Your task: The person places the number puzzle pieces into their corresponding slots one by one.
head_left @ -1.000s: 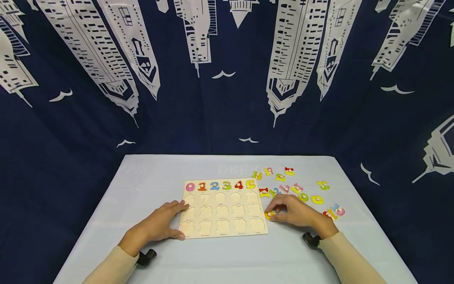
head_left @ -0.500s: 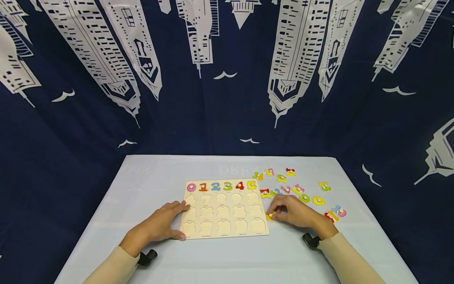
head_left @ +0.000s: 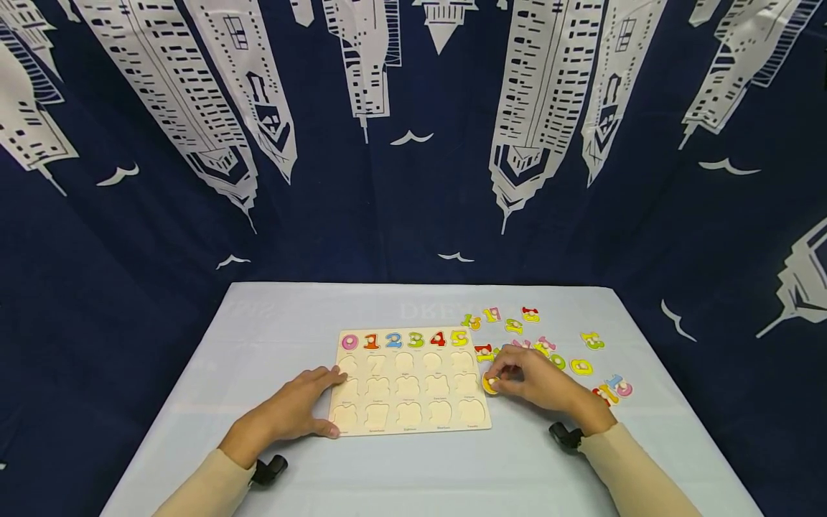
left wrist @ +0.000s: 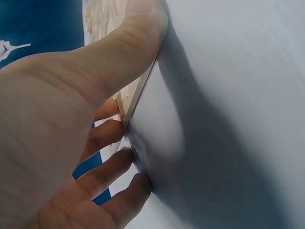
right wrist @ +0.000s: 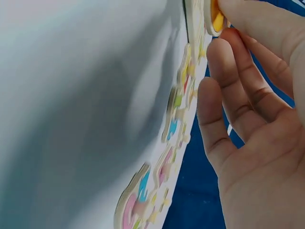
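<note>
At the right edge of the wooden number board (head_left: 423,388), the yellow puzzle piece (head_left: 487,386) (numeral hidden) has just tipped up, pinched by the right hand (head_left: 533,377), so it seems freed for placing. The left hand (head_left: 291,406), fingers loosely extended, rests on the board's left edge.

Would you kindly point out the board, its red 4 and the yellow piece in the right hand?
Board (head_left: 418,363), head view: strip between recesses.
Red 4 (head_left: 438,338), head view: its middle.
Yellow piece (right wrist: 218,22), right wrist view: coloured face.
</note>
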`<state>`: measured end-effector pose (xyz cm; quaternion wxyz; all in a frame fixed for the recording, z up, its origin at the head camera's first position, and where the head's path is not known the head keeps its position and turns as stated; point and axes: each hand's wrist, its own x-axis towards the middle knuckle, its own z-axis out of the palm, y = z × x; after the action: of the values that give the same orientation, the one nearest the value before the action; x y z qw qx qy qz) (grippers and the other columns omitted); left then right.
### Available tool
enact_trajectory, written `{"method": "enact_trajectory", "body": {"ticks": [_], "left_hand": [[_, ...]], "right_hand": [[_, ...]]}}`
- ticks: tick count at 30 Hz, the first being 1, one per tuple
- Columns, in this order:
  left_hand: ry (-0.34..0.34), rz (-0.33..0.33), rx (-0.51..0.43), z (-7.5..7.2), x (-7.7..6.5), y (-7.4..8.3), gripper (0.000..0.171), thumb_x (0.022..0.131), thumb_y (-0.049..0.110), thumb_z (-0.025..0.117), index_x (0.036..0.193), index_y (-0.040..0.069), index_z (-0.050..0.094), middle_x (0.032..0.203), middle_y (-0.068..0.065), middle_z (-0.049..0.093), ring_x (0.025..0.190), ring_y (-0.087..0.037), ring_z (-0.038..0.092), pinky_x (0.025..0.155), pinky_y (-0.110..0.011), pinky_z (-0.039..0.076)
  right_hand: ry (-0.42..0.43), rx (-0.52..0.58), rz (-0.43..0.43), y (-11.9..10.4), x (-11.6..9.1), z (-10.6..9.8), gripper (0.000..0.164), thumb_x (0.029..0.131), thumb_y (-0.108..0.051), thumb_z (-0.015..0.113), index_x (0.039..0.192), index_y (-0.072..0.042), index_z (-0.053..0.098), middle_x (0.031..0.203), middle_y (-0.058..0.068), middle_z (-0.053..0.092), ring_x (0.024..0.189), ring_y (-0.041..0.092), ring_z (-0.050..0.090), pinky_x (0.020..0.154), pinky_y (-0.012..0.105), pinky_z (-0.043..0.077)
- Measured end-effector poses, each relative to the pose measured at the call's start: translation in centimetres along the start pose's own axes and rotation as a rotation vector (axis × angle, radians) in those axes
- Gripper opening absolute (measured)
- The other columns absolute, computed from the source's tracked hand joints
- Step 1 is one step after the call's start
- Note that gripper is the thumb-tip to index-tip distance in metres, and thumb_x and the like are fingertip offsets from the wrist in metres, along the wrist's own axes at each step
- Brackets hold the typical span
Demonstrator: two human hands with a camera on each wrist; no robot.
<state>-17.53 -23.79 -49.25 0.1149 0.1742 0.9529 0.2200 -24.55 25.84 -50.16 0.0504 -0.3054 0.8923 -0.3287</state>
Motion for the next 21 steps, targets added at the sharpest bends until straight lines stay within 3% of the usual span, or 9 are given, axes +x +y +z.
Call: {"method": "enact_trajectory", "body": {"ticks": [11, 21], "left_hand": [[0.003, 0.008, -0.019, 0.2, -0.1, -0.2, 0.103, 0.081, 0.039, 0.108, 0.168, 0.01, 0.061, 0.177, -0.027, 0.053, 0.165, -0.056, 0.049, 0.132, -0.078, 0.045], [0.028, 0.036, 0.007, 0.2, 0.1, -0.4, 0.103, 0.08, 0.038, 0.109, 0.165, 0.006, 0.062, 0.163, -0.016, 0.063, 0.151, -0.039, 0.062, 0.131, -0.064, 0.053]], "right_hand": [[0.069, 0.075, -0.146, -2.3, 3.2, 2.2, 0.015, 0.103, -0.011, 0.091, 0.112, -0.018, 0.081, 0.114, -0.004, 0.077, 0.097, 0.005, 0.069, 0.092, 0.029, 0.067], [0.102, 0.081, -0.146, -5.8, 8.2, 5.4, 0.01, 0.104, -0.012, 0.09, 0.108, -0.017, 0.083, 0.108, -0.003, 0.078, 0.093, 0.004, 0.07, 0.088, 0.027, 0.067]]}}
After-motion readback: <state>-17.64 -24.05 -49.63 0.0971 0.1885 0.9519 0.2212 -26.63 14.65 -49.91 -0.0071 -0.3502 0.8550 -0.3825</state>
